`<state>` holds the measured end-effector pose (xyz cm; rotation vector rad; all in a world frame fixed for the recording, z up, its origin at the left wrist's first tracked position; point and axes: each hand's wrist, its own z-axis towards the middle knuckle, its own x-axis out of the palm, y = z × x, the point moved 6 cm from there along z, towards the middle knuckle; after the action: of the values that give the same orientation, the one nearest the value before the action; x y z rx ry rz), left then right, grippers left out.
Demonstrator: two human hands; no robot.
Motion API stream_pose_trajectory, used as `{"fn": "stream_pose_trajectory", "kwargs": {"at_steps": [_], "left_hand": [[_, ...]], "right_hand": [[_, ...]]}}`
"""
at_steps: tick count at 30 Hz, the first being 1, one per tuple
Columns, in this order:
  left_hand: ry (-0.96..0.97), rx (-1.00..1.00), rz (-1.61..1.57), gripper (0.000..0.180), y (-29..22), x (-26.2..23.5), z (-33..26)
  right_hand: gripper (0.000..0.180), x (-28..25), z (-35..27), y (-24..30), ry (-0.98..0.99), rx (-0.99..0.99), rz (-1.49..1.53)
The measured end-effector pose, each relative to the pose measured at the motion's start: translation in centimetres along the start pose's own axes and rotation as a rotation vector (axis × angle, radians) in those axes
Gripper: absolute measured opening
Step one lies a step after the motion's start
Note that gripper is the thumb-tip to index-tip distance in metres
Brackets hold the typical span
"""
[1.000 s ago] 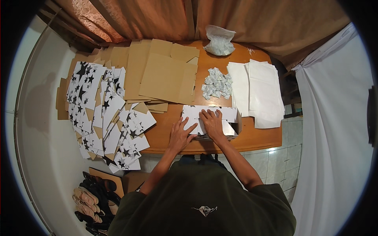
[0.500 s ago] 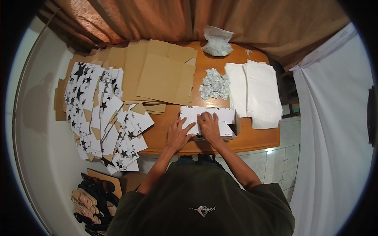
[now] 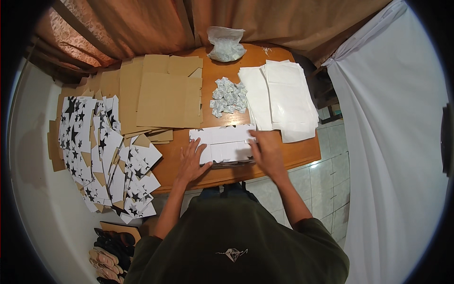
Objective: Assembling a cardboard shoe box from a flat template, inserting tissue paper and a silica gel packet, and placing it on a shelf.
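Note:
A white cardboard box with a few black star prints lies near the table's front edge, its lid panel facing up. My left hand rests on the box's left end, fingers spread and thumb along the near edge. At the right end, my right hand is closed against the box, with bent, slightly blurred fingers over the end edge and the thumb below them. That hand hides the right end flap.
Overlapping star-printed cardboard sheets cover the left side. Brown cardboard sheets lie behind them. Small silvery packets form a pile beyond the box, below a clear plastic bag. White paper sheets are stacked at right. Shoes stand lower left.
My right hand has shifted from the middle of the lid to the box's right end. The gap at that end is no longer visible. My left hand stays on the left end; the view has shifted.

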<state>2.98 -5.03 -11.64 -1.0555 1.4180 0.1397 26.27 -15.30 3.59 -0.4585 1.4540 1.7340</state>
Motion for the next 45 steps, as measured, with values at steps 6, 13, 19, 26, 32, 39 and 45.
{"fn": "stream_pose_trajectory", "kwargs": {"at_steps": [6, 13, 19, 26, 32, 39, 45], "left_hand": [[-0.079, 0.036, -0.026, 0.072, -0.3, -0.3, 0.4], [-0.183, 0.042, 0.077, 0.057, -2.2, -0.6, 0.7], [-0.242, 0.256, -0.005, 0.042, -6.5, -0.4, 6.1], [0.075, 0.449, 0.178, 0.052, -9.2, 2.0, 10.7], [0.067, 0.543, 0.216, 0.053, -8.8, 3.0, 11.0], [0.106, 0.474, 0.231, 0.053, -9.0, 3.1, 11.0], [0.02, 0.467, 0.224, 0.05, -9.2, 3.1, 10.4]], "right_hand": [[0.051, 0.1, -3.3, -6.9, -0.054, 0.272, 0.083], [0.047, 5.8, -6.7, -6.9, 0.062, -0.033, -0.145], [0.047, 7.6, -8.1, -7.6, 0.073, -0.071, -0.255], [0.046, 8.3, -9.0, -8.4, 0.172, -0.123, -0.272], [0.046, 8.0, -8.7, -8.8, 0.189, -0.171, -0.259], [0.043, 7.3, -7.8, -9.3, 0.201, -0.206, -0.223], [0.043, 7.0, -7.6, -9.4, 0.194, -0.26, -0.177]]}}
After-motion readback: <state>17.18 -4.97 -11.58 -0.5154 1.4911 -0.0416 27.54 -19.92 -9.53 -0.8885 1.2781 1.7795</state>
